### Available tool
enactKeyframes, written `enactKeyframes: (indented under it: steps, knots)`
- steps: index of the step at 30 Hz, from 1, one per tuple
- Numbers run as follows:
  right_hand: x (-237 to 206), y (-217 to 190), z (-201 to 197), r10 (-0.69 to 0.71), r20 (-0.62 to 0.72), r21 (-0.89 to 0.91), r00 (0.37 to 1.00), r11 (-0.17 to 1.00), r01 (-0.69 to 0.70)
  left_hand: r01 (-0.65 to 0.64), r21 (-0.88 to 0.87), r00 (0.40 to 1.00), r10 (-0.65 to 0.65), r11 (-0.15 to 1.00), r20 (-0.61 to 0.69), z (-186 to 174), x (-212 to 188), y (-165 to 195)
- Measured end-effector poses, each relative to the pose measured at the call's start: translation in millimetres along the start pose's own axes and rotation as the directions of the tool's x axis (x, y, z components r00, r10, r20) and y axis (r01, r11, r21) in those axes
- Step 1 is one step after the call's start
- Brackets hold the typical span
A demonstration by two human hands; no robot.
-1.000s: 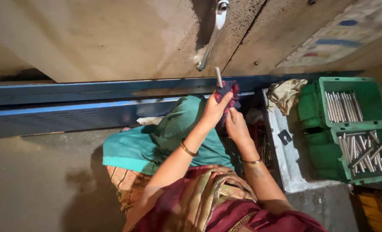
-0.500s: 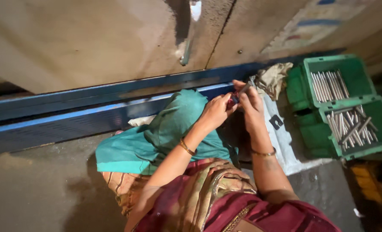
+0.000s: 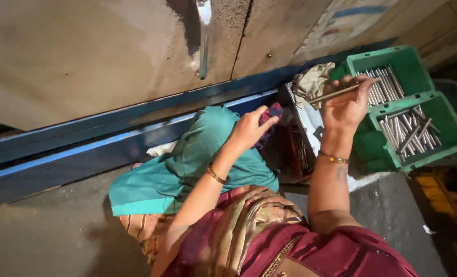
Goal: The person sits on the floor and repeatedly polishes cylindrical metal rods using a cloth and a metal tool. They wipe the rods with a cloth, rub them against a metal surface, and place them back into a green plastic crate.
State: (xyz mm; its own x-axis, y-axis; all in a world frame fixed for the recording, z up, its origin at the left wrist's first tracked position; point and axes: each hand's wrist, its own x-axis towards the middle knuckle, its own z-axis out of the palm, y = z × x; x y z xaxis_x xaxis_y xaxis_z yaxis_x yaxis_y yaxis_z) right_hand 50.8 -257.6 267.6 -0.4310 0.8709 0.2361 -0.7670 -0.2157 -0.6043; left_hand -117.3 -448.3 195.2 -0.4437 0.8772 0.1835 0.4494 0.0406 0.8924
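Head view: a single metal rod [image 3: 336, 94] is pinched between the fingers of the right hand [image 3: 345, 105], raised just beside the far green crate [image 3: 372, 59] of loose rods. A dark red cloth [image 3: 269, 120] is clenched in the left hand [image 3: 249, 131], held lower and well left of that crate, over the lap. The step is judged to be wiping and sorting; a steady carry over the crate rim is called for. Both wrists are bent, forearms extended forward.
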Motion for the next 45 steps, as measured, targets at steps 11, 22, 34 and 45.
enactKeyframes:
  steps: [11,22,34,45]
  knots:
    - [-67,117,-52,0.787,-0.192,-0.028,0.587,0.593,-0.805,-0.080,-0.739,0.994,-0.006,0.669,-0.113,31,15,-55]
    - [-59,89,-31,0.557,-0.095,-0.137,0.825,0.814,-0.565,-0.521,0.162,0.852,0.522,0.838,0.045,5,-3,21]
    - [-33,-64,-31,-0.246,-0.164,-0.595,0.955,0.797,0.103,-0.402,-0.127,0.916,0.397,0.907,-0.061,-22,-21,24]
    - [-15,-158,-185,-0.509,-0.138,-0.893,0.850,-0.307,-0.329,-0.359,-0.079,0.933,0.360,0.930,-0.002,-28,-26,33]
